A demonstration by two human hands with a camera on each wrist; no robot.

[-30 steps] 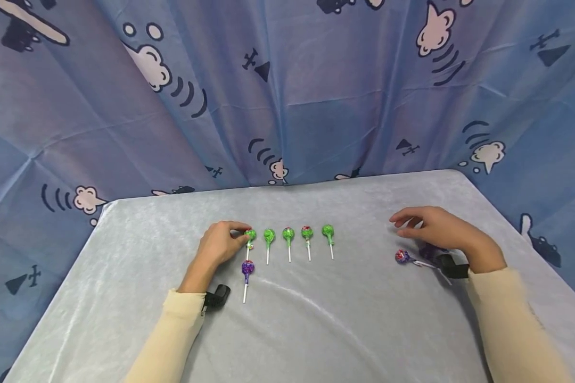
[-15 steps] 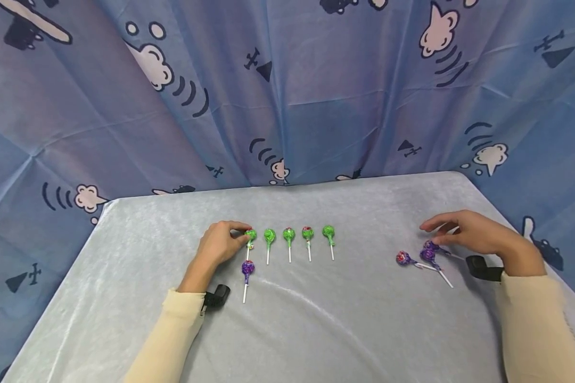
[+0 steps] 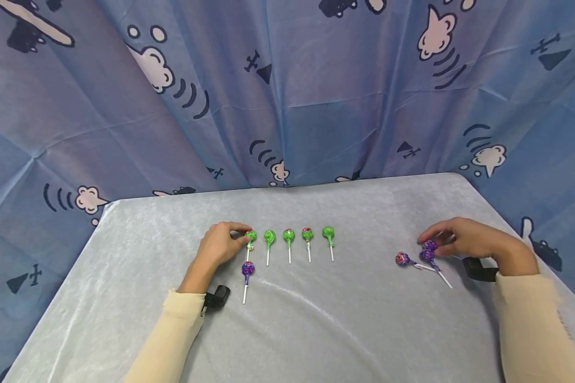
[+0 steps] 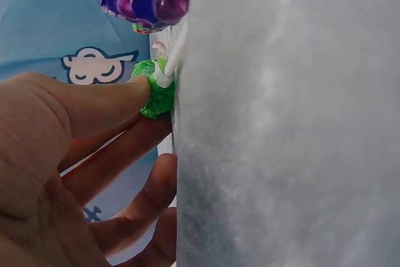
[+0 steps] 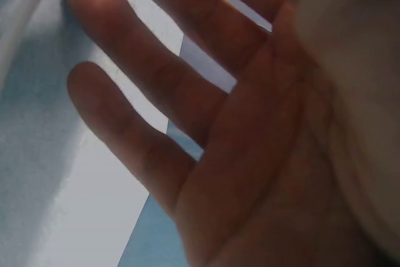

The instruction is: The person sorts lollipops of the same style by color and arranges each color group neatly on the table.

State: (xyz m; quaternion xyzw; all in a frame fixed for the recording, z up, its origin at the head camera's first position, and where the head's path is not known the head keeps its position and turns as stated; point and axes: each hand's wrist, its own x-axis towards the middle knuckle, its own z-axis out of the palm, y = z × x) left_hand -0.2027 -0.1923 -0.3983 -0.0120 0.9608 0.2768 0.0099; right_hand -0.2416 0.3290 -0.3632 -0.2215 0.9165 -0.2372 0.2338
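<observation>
My left hand (image 3: 220, 243) pinches the wrapped head of a green lollipop (image 4: 159, 101) between thumb and index finger; it lies at the left end of a row of green lollipops. Just below its stick lies a purple lollipop (image 3: 247, 269), its head large in the left wrist view. My right hand (image 3: 474, 238) is low at a cluster of three purple lollipops, thumb and index finger on either side of the head of the farthest one (image 3: 430, 244). Against it lies a second one (image 3: 427, 256), crossing the stick of a red-and-purple one (image 3: 402, 259). Thumb and index contact is hidden in the right wrist view.
Other green lollipops (image 3: 289, 235) lie evenly spaced along the row, sticks toward me. A grey-white cloth (image 3: 326, 314) covers the table. Behind it hangs a blue patterned curtain (image 3: 326, 127). Each wrist wears a black camera (image 3: 218, 297).
My right hand first drew back to the right, uncovering the purple cluster, then came down with its fingers around the farthest head. My left hand has stayed on its green lollipop.
</observation>
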